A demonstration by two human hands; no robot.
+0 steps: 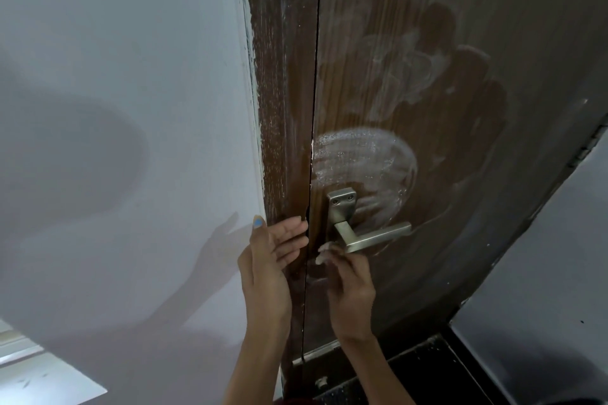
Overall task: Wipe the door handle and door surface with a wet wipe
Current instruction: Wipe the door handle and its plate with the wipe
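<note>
Two bare forearms reach up from the bottom of the frame toward a dark brown wooden door (460, 108). The left hand (268, 260) is held flat with straight fingers, its fingertips touching the door frame (279, 108) beside the narrow gap at the door's edge. The right hand (348, 286) pinches a small, crumpled white wet wipe (325, 253) in curled fingers, just below and left of the brushed-metal lever door handle (368, 233), near its pivot. Pale, streaky smears arc across the wood above the handle's mounting plate, and fainter swirls spread higher up the panel. White paint flecks speckle the frame where it meets the grey-white wall (115, 108), on which the left hand's shadow falls.
</note>
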